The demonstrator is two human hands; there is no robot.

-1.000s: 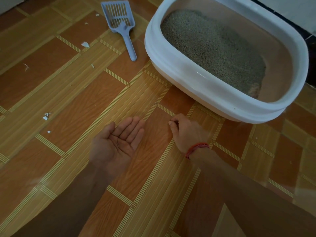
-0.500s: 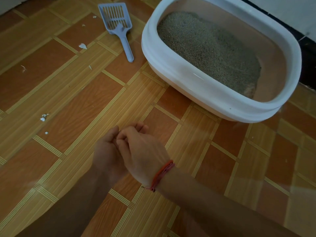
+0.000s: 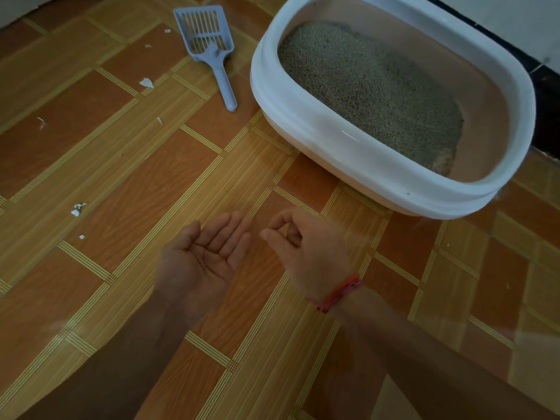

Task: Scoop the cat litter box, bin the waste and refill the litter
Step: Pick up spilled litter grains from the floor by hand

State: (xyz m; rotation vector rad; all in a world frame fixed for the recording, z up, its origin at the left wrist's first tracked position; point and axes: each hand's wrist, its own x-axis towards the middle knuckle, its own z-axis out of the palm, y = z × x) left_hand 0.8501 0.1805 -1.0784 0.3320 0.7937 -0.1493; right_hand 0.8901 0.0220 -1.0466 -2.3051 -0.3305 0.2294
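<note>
The left hand lay palm up just above the floor, its fingers together, relaxed and slightly cupped, with nothing plainly visible in the palm. Just to its right, apart from it by a narrow gap, the right hand hung back up with the thumb and forefinger tips met in a pinch and the other fingers curled under; whether anything sat between those tips was too small to tell. A red thread bracelet circled the right wrist. Beyond the right hand and a little to its right stood the litter box, a white-rimmed oval tub on the floor, well apart from both hands. The grey litter inside was heaped toward the far end, and a brownish clump sat at the litter's nearer right edge. Far ahead of the left hand, just left of the box, the pale blue slotted scoop lay flat on the floor, its handle pointing back toward the hands. Small white scraps were scattered over the floor to the left of the left hand.
</note>
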